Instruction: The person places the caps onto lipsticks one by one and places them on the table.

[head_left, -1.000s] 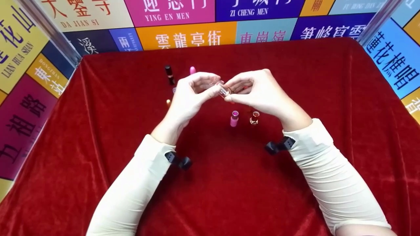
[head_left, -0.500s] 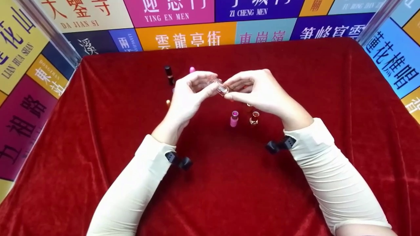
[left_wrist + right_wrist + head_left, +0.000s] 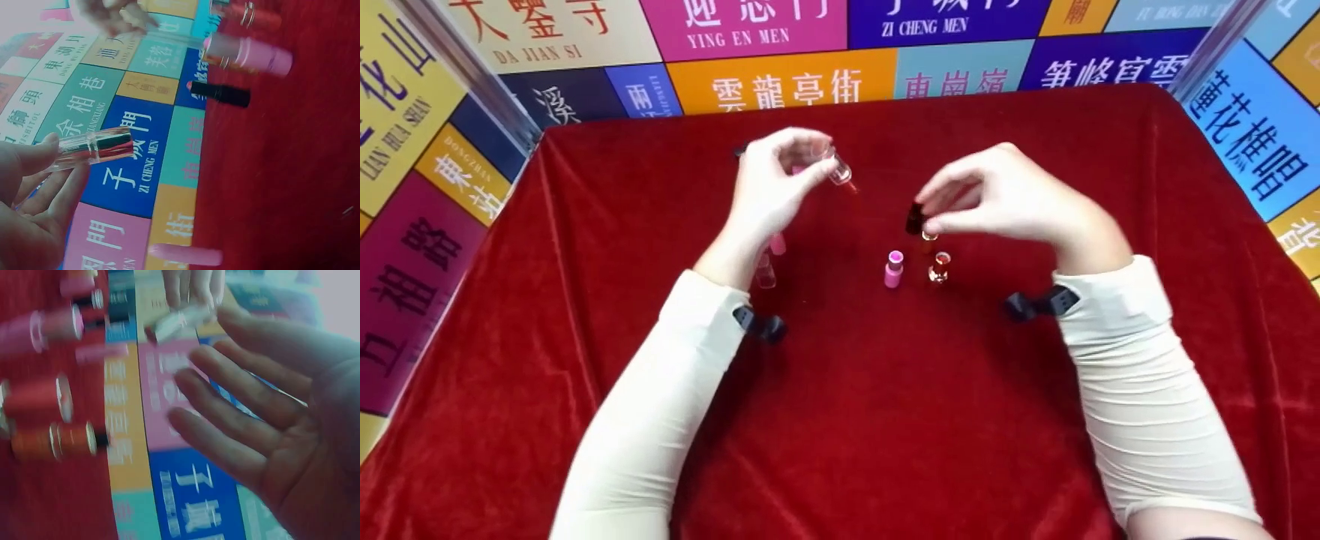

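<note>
My left hand (image 3: 774,171) pinches a clear lipstick tube (image 3: 93,149) with a shiny metallic end between thumb and fingers, raised above the cloth. In the right wrist view, my right hand (image 3: 270,416) has its fingers spread and holds nothing. In the head view its fingertips overlap a black lipstick (image 3: 914,219); the left wrist view has that lipstick standing apart from the hand. Close by stand a pink lipstick (image 3: 893,271), a red lipstick with a gold base (image 3: 939,270) and a gold tube (image 3: 930,242) partly hidden by the right hand.
Beside the left wrist are a pink piece (image 3: 778,243) and a clear cap (image 3: 766,271). A black item (image 3: 740,151) shows partly behind the left hand. Red cloth (image 3: 840,420) covers the table, with printed panels (image 3: 780,82) along its back and sides.
The hands have parted. My right hand has let go of the clear lipstick tube and moved right; my left hand has carried it up and left. The black lipstick has come into view.
</note>
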`<action>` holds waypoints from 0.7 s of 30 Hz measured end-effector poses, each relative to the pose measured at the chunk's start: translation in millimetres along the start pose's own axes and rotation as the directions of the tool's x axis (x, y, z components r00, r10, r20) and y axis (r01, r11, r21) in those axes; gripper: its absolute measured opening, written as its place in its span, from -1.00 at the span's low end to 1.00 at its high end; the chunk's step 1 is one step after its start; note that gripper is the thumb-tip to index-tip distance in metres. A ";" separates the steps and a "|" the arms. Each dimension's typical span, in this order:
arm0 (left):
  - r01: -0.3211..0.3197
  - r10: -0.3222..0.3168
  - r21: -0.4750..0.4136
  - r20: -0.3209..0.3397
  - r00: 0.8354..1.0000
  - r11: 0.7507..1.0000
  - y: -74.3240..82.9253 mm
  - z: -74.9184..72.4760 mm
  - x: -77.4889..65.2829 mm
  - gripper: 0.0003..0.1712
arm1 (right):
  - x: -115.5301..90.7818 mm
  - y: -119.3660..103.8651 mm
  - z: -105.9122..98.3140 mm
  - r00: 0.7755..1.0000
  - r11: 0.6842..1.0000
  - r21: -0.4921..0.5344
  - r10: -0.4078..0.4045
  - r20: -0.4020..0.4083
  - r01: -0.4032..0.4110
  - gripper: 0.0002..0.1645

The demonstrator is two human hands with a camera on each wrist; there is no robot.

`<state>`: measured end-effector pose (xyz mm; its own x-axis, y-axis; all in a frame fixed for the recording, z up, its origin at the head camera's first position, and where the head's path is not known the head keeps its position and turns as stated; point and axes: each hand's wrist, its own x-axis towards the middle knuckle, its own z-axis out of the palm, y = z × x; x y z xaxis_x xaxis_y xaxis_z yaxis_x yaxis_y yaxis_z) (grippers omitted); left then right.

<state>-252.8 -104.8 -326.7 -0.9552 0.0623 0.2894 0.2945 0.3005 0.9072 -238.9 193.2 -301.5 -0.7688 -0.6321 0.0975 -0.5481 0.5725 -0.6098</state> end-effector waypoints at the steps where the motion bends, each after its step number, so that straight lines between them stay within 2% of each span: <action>1: -0.005 0.004 0.052 0.013 1.000 0.999 3.2 -1.2 3.7 -0.73 | -2.7 3.7 -2.1 0.999 1.000 -0.016 0.025 0.034 -0.024 -0.70; 5: -0.018 0.004 0.225 0.064 0.998 0.974 13.7 -2.6 17.7 -0.76 | -16.3 24.0 2.9 0.984 0.986 -0.125 0.125 0.126 -0.110 -0.59; 8: -0.009 -0.018 0.295 0.088 0.996 0.955 15.5 -1.9 27.3 -0.77 | -24.4 44.6 19.6 0.980 0.983 -0.118 0.153 0.130 -0.138 -0.55; 12: 0.022 -0.055 0.323 0.092 0.994 0.946 9.8 0.4 39.5 -0.78 | -30.4 66.7 44.1 0.984 0.990 -0.010 0.144 0.100 -0.144 -0.54; 17: 0.037 -0.074 0.336 0.099 0.992 0.941 0.1 4.2 50.8 -0.80 | -29.6 74.3 63.9 0.994 0.992 0.064 0.107 0.032 -0.109 -0.67; 19: 0.030 -0.072 0.365 0.103 0.992 0.930 -2.8 6.4 54.0 -0.80 | -28.2 73.3 68.0 0.996 0.994 0.065 0.092 0.015 -0.092 -0.75; 21: 0.023 -0.073 0.415 0.105 0.992 0.910 -5.5 9.2 57.4 -0.80 | -27.2 71.7 70.2 0.997 0.996 0.053 0.077 0.004 -0.077 -0.80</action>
<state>-309.5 -94.2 -317.9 -0.9719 0.1397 0.1893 0.2335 0.6696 0.7050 -234.1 214.8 -403.2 -0.8071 -0.5885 0.0474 -0.4692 0.5906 -0.6566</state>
